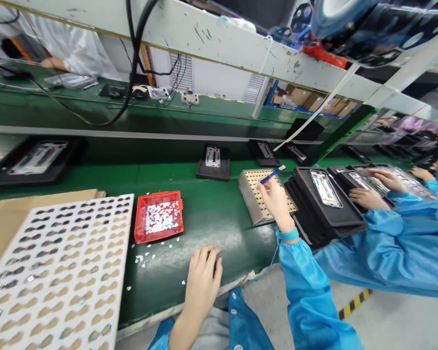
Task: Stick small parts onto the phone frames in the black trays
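Note:
My right hand (273,198) is closed round a slim blue tool with a pale flat end (272,174), of a kind I cannot make out. It is over a metal block (251,201) whose yellowish top has rows of small dark slots. My left hand (203,272) lies on the green work surface (211,214) near its front edge, fingers lightly bent and holding nothing. Left of it is a red tray (138,228) of small white pieces, with several loose pieces (140,260) scattered below. A white foam sheet (69,272) has rows of shaped cut-outs, some with dark parts in them.
Black trays with phone frames (213,156) line the back of the bench. A stack of black trays (336,214) stands right of the block, beside a co-worker's hands (370,198). Brown cardboard (7,218) lies under the foam sheet. A black cable (136,58) hangs overhead.

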The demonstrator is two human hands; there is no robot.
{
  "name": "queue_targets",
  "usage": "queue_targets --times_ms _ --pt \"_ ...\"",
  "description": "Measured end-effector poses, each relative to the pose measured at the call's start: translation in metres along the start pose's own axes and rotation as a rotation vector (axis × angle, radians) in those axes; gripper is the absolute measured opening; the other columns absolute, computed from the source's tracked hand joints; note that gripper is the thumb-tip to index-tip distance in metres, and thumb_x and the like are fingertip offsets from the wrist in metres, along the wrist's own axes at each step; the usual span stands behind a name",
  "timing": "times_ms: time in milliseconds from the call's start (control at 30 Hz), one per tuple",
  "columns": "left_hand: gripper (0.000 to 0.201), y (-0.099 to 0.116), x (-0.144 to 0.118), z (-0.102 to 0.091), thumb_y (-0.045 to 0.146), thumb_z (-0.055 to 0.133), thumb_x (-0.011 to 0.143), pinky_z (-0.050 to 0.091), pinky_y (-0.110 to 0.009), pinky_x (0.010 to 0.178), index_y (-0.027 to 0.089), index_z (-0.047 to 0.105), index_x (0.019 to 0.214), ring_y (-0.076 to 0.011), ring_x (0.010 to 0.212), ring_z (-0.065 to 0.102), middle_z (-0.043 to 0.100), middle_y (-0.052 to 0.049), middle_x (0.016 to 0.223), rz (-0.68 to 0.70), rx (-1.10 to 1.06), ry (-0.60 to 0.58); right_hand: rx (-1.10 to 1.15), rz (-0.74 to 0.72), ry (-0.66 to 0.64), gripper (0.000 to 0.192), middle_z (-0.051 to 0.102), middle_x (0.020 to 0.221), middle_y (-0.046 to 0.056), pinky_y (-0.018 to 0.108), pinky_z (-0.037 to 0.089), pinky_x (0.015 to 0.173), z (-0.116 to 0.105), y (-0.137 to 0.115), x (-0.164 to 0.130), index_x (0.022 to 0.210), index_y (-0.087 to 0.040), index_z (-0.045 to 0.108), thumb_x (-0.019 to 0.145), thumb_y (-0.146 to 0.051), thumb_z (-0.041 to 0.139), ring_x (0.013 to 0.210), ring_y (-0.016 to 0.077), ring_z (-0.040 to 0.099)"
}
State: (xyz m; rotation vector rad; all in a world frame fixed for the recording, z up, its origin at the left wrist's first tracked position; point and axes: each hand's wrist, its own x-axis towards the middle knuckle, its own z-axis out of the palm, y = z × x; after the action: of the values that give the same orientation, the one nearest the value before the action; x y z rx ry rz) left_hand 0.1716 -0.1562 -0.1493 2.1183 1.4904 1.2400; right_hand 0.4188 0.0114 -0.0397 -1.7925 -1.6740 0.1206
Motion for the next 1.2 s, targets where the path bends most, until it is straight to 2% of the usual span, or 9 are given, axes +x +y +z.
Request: queue_targets --times_ms 133,267,400,600,733,800,867,1033,1200 --pt "0.032 0.009 0.069 0.039 0.015 0.054 0.101 0.058 -0.047 0.1 0.018 0.076 0.124 -0.0338 0.122 0.068 0.074 -0.017 0.131 -0.242 0.233 -0.226 -0.029 -0.004 0.026 0.015 0.083 0.098 0.014 0.044 0.063 0.084 0.0 0.002 0.003 0.108 -0.022 0.069 0.101 -0.033 0.063 0.092 0.0345 0.081" --pt "0.051 0.004 0.162 0.083 0.013 0.054 0.098 0.045 -0.064 0.12 0.002 0.063 0.148 -0.0456 0.15 0.052 0.055 -0.031 0.161 -0.322 0.225 -0.208 -0.061 -0.029 0.028 0.011 0.084 0.099 0.015 0.04 0.062 0.084 -0.008 0.003 0.007 0.104 -0.021 0.07 0.098 -0.027 0.063 0.095 0.0333 0.081" --pt "0.057 -0.009 0.208 0.1 0.011 0.051 0.098 0.027 -0.065 0.135 0.005 0.059 0.154 -0.0423 0.164 0.038 0.047 -0.025 0.171 -0.26 0.105 -0.202 -0.085 -0.057 -0.01 0.009 0.084 0.095 0.011 0.034 0.06 0.075 -0.008 0.003 0.002 0.104 -0.022 0.071 0.1 -0.027 0.064 0.085 0.0284 0.081" --pt "0.05 -0.022 0.174 0.092 0.008 0.051 0.093 0.023 -0.064 0.138 0.016 0.072 0.138 -0.0356 0.161 0.046 0.061 -0.017 0.162 -0.202 -0.141 -0.171 -0.105 -0.049 -0.037 0.002 0.084 0.092 0.01 0.034 0.058 0.076 -0.002 -0.003 0.002 0.097 -0.024 0.071 0.096 -0.025 0.069 0.084 0.0283 0.079" --pt "0.031 -0.015 0.141 0.079 0.014 0.055 0.097 0.043 -0.07 0.127 0.02 0.078 0.116 -0.0375 0.144 0.065 0.076 -0.018 0.142 -0.28 -0.352 -0.136 -0.069 -0.029 -0.008 0.009 0.084 0.097 0.014 0.04 0.06 0.082 -0.012 -0.015 -0.006 0.1 -0.022 0.072 0.098 -0.029 0.067 0.089 0.0313 0.08" --pt "0.028 -0.005 0.127 0.064 0.024 0.052 0.104 0.064 -0.058 0.106 0.02 0.078 0.114 -0.0326 0.117 0.08 0.083 -0.016 0.121 -0.312 -0.468 -0.146 0.138 -0.018 0.016 0.02 0.084 0.101 0.014 0.041 0.063 0.084 -0.019 -0.027 -0.02 0.104 -0.021 0.074 0.101 -0.038 0.067 0.094 0.0315 0.08" --pt "0.035 0.007 0.114 0.041 0.038 0.05 0.109 0.071 -0.042 0.082 0.018 0.078 0.117 -0.0258 0.093 0.084 0.085 -0.014 0.11 -0.354 -0.62 -0.148 0.463 0.018 -0.016 0.031 0.084 0.104 0.012 0.04 0.066 0.082 -0.024 -0.044 -0.042 0.109 -0.021 0.075 0.1 -0.05 0.071 0.096 0.0296 0.081" --pt "0.044 0.035 0.091 -0.015 0.059 0.079 0.093 0.066 -0.026 0.057 0.016 0.079 0.103 -0.0197 0.075 0.078 0.079 -0.007 0.088 -0.551 -1.128 0.036 0.844 0.12 -0.208 0.037 0.085 0.102 0.009 0.038 0.07 0.079 -0.031 -0.083 -0.101 0.103 -0.022 0.078 0.093 -0.058 0.084 0.093 0.0274 0.082" --pt "0.042 0.039 0.083 -0.034 0.06 0.081 0.093 0.063 -0.024 0.05 0.018 0.077 0.089 -0.0154 0.066 0.072 0.072 -0.004 0.087 -0.431 -1.113 0.104 1.009 0.258 -0.251 0.04 0.085 0.094 0.007 0.035 0.07 0.072 -0.026 -0.095 -0.124 0.099 -0.023 0.078 0.087 -0.059 0.091 0.075 0.0223 0.079"
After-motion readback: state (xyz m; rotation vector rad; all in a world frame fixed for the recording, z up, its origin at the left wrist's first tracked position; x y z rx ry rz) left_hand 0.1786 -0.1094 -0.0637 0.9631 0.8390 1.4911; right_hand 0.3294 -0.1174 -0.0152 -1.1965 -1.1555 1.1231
